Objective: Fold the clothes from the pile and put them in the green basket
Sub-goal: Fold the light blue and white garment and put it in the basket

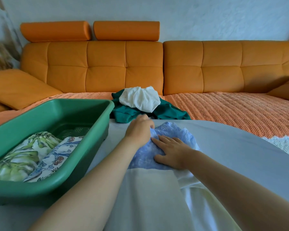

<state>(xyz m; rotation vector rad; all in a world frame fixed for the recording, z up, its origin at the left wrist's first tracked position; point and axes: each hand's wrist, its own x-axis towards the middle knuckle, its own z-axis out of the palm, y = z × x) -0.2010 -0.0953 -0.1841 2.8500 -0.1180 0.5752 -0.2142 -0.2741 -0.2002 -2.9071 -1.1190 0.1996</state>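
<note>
Soft light-blue crumpled cloth [173,129] | on the white counter [240,147], just right of the green plastic basket [40,192] | left grip [138,130] pinches its far edge | right grip [172,152] lies wide and flat on it

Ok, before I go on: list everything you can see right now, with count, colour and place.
green basket: one, green, on the table's left side.
leaf-print cloth: one, green and white, folded, inside the basket.
floral cloth: one, white and blue, folded, beside it in the basket.
blue garment: one, light blue, on the table under both hands.
clothes pile: two pieces showing, white on dark green, on the sofa beyond the table.
table: one, white, foreground.
sofa: one, orange, two headrests, behind.
left hand: fingers curled on the garment's far edge.
right hand: flat on the garment.
</note>
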